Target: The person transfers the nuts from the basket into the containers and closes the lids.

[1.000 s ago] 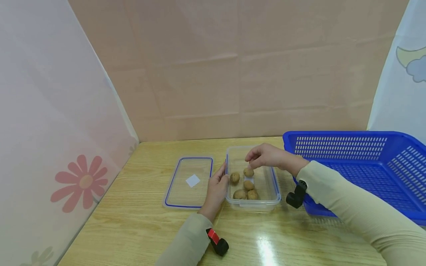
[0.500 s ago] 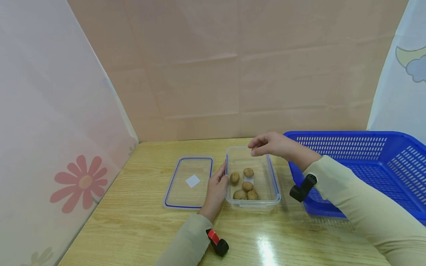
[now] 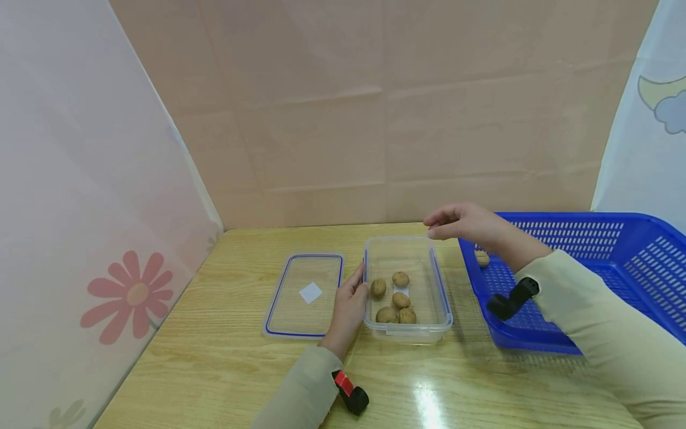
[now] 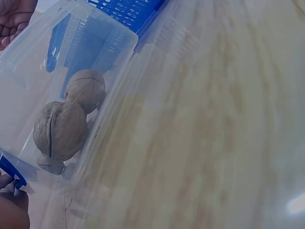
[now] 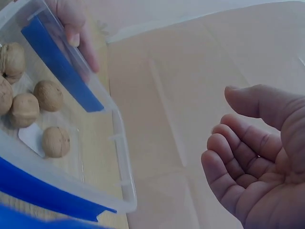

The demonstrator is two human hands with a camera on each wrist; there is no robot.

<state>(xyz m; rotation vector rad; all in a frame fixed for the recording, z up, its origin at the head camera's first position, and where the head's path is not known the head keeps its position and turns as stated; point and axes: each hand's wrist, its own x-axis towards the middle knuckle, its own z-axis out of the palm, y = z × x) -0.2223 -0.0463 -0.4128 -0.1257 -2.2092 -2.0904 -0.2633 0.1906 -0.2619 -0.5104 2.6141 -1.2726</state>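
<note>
Several walnuts [image 3: 401,300] lie in a clear plastic container [image 3: 442,286] with blue-lined sides, mostly toward its near end. My left hand [image 3: 349,304] rests along the container's left wall, fingers pointing forward and touching its outside. In the right wrist view, that hand's fingers [image 5: 88,47] show behind the wall. My right hand [image 3: 466,226] is raised between the container's far right corner and the blue basket [image 3: 474,286]. Its fingers are loosely curled and the palm [image 5: 286,176] holds nothing. One walnut [image 3: 482,258] sits inside the basket near its left side, below my right wrist.
A clear lid [image 3: 289,319] with a blue seal lies flat on the wooden table [image 3: 214,333], left of the container. A white square label [image 3: 310,292] shows on it. The large basket fills the table's right side, and a beige backdrop [image 3: 321,119] stands behind.
My right hand has risen out of the container and moved right toward the basket, bringing the basket's walnut into view. One walnut in the container shifted slightly. The left hand stayed in place.
</note>
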